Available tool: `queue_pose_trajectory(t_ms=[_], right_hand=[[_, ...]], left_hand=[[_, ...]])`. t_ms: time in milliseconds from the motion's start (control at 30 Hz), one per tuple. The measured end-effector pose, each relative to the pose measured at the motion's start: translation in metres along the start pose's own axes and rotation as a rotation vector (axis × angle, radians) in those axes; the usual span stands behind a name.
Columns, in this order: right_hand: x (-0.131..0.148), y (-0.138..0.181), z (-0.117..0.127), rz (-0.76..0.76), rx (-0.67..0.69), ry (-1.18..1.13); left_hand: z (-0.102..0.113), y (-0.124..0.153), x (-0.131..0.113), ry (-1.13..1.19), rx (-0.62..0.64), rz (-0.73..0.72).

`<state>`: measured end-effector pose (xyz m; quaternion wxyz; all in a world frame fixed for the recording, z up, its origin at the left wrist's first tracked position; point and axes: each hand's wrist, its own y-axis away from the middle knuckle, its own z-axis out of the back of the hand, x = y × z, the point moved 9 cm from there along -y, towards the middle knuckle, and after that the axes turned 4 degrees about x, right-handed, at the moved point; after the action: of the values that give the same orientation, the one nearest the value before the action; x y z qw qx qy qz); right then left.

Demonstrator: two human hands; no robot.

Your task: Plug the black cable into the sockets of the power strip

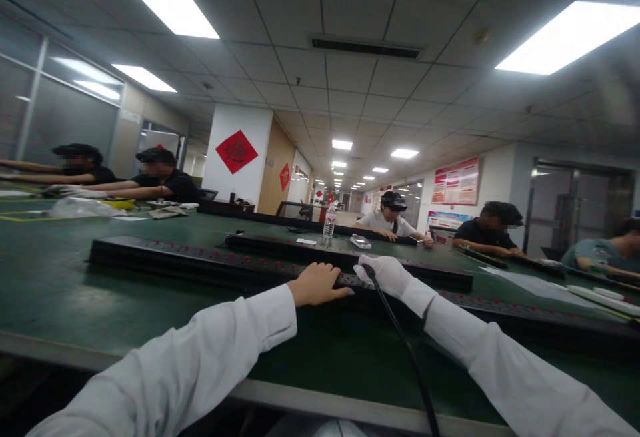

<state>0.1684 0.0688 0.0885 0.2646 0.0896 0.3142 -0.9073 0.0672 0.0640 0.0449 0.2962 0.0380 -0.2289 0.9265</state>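
Two hands rest on the long black strip (210,260) studded with red dots. My bare left hand (320,284) lies flat, fingers together. My white-gloved right hand (387,276) curls beside a glossy black cable (400,337); I cannot tell its grip. Behind the strip stands a clear water bottle (329,222); beneath it lies the matte green table (50,277).

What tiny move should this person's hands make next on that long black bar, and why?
Probably slide the gloved right hand slightly along the long black bar. The left hand rests on it alongside, the black cable leads up into the right hand, and red dots continue along the bar.
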Motion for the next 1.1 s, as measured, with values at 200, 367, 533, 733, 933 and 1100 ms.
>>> queue_pose_trajectory(t_ms=[200, 367, 533, 733, 933, 1100], right_hand=[[0.004, 0.007, -0.003, 0.018, 0.028, -0.016], [0.003, 0.01, -0.007, -0.008, 0.052, -0.026], [0.003, 0.011, -0.007, -0.013, 0.07, -0.036], [0.002, 0.011, -0.008, -0.043, 0.063, -0.024], [0.0, 0.022, -0.003, -0.119, 0.004, -0.064], [0.003, 0.036, 0.008, -0.168, -0.055, -0.192]], left_hand=[[0.0, 0.001, 0.0, 0.021, -0.013, 0.001], [-0.002, 0.0, 0.001, 0.034, -0.02, -0.012], [-0.004, 0.0, 0.001, 0.013, 0.027, -0.006], [0.002, 0.003, 0.003, 0.007, 0.069, -0.034], [0.002, 0.014, 0.023, 0.053, 0.097, 0.07], [0.005, 0.029, 0.015, 0.043, -0.077, 0.082]])
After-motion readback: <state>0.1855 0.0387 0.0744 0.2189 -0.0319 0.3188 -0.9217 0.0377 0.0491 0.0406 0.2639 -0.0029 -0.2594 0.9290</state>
